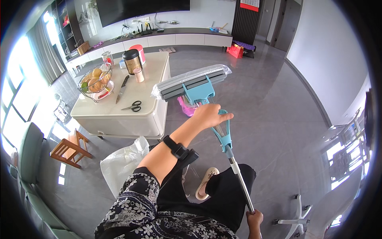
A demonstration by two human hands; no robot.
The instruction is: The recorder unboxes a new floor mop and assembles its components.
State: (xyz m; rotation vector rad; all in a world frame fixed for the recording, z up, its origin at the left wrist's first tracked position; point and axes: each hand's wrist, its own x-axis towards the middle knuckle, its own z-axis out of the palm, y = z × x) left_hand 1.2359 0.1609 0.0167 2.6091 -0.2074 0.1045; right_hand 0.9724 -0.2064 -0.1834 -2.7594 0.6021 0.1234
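A sponge mop with a light blue head bracket is held up diagonally in front of me. Clear plastic film wraps its grey sponge. My left hand is closed round the metal rods just below the bracket, its thumb pointing right. A black strap circles that forearm. Lower right, my right hand grips the silver pole near my thigh. Partly hidden behind the mop head, a pink plastic bag lies low beside the table.
A cream table at left carries scissors, a knife, a fruit basket and jars. Near my left arm sits a white plastic bag, with a wooden stool further left. A wheeled chair base stands lower right.
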